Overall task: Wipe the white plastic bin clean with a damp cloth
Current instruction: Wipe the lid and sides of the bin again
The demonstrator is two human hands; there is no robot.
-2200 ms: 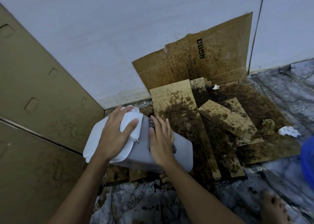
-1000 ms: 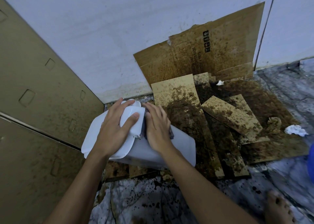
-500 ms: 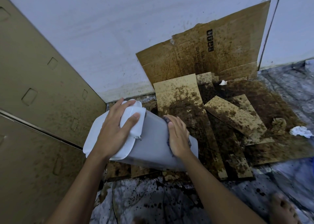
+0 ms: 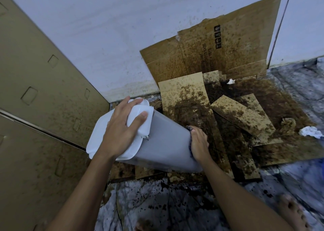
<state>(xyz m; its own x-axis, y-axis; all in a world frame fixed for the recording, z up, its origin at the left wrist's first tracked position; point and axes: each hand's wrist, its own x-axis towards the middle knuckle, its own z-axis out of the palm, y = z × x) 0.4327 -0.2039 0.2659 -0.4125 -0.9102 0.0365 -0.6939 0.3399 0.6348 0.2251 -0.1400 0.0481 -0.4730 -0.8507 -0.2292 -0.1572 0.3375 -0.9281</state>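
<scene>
I see the white plastic bin (image 4: pixel 166 143) lying tilted on its side over the stained brown cardboard sheets (image 4: pixel 184 94) on the floor. The left hand (image 4: pixel 122 131) grips the end with the white lid (image 4: pixel 95 143), fingers curled round its edge. The right hand (image 4: pixel 199 143) holds a dark cloth (image 4: pixel 190 128) pressed on the bin's bottom edge, fingers bent over it

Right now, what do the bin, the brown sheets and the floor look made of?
Bin: smooth plastic, going by the sheen on its lid. Sheets: matte cardboard, with fold creases and box print. Floor: likely marble or tile, given grey veining.
</scene>
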